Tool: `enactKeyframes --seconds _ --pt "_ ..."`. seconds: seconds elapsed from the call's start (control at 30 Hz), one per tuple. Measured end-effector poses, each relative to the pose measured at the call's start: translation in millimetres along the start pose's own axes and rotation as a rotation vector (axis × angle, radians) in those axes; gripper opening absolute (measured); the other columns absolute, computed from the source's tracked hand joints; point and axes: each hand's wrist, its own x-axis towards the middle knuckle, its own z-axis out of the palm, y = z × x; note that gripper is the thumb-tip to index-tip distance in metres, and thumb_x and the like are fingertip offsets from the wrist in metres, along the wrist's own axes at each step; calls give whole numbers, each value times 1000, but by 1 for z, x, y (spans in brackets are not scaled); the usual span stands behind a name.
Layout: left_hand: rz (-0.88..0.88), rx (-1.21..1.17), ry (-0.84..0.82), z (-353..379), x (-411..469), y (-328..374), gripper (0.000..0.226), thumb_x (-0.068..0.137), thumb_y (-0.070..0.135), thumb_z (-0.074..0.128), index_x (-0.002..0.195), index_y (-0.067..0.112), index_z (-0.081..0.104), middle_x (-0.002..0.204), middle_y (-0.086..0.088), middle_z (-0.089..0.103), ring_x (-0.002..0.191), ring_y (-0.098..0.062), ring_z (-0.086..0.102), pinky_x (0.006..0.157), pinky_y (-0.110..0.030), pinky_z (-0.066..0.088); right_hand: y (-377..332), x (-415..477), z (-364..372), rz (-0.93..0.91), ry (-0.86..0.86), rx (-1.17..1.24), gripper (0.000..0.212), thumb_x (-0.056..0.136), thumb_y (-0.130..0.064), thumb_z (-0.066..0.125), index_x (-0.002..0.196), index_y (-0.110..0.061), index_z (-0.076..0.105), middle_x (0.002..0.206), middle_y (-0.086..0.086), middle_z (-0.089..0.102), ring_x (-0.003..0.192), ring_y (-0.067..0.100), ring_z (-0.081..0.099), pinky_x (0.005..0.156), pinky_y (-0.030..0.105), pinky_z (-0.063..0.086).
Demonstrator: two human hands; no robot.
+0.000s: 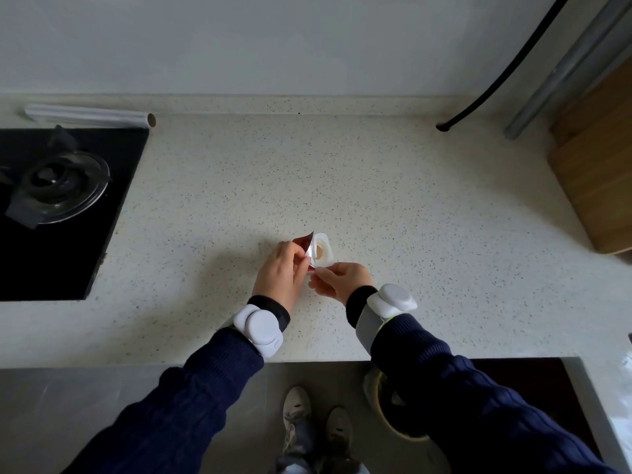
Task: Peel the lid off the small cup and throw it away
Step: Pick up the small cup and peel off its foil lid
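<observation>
A small white cup [322,250] with a brownish filling sits on the speckled countertop [307,172], near its front edge. Its foil lid [306,247], red outside and silver inside, is folded back to the left, with its near end still by the cup's rim. My left hand [280,272] pinches the lid's raised edge. Just right of it, my right hand [342,280] holds the near corner of the cup between thumb and fingers.
A black gas hob [58,213] fills the counter's left side, with a foil roll [89,115] behind it. A wooden board [595,186] leans at the right. A black hose [506,66] runs down the wall. A bin [393,419] stands on the floor under my right arm.
</observation>
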Motion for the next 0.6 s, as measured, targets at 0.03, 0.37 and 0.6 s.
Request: enactKeyframes --seconds 0.03,0.37,0.6 --pt "-4 9 6 1 -1 1 16 87 15 59 89 0 56 84 -16 63 69 -26 58 58 -35 50 0 0 1 8 -4 2 21 85 -9 61 96 10 63 71 9 68 57 11 67 56 16 57" --pt "-75 -12 37 3 0 4 13 88 13 56 88 -1 58 81 -16 65 69 -26 58 61 -30 44 -1 -5 8 45 -36 165 27 90 -7 52 101 17 58 71 12 63 51 10 64 53 16 55" --pt "-16 -55 -100 0 3 -2 21 75 18 73 84 4 61 86 -11 62 69 -14 54 64 -28 50 1 -3 7 16 -26 143 14 87 -8 57 79 3 60 69 15 63 48 8 64 55 15 56"
